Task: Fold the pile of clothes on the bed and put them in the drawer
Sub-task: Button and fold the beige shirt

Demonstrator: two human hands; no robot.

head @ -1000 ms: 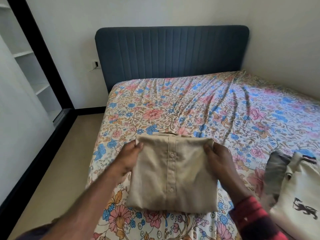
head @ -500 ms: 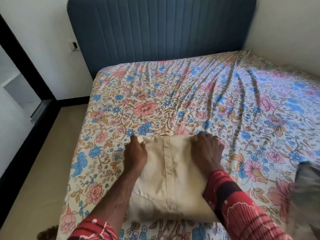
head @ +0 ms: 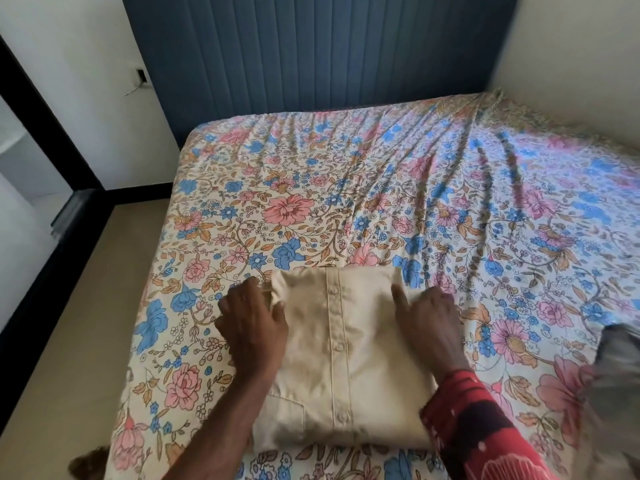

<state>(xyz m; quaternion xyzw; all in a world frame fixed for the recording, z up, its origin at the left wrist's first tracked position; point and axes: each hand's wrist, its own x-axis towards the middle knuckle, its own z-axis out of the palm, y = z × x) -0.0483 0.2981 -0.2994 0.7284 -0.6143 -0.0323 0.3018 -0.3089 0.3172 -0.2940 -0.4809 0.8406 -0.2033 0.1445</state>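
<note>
Beige folded shirt [head: 346,358] on bed [head: 381,202] — both hands [head: 254,327] [head: 429,322] pressing it.

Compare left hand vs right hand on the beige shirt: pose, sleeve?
The left hand sits at the beige shirt's left edge, its forearm bare. The right hand rests on the shirt's right side, index finger extended, above a red patterned sleeve. Both lie knuckles-up on the folded shirt.

Both hands [head: 254,320] [head: 429,318] press a folded beige shirt [head: 346,362] on the bed [head: 381,202].
</note>
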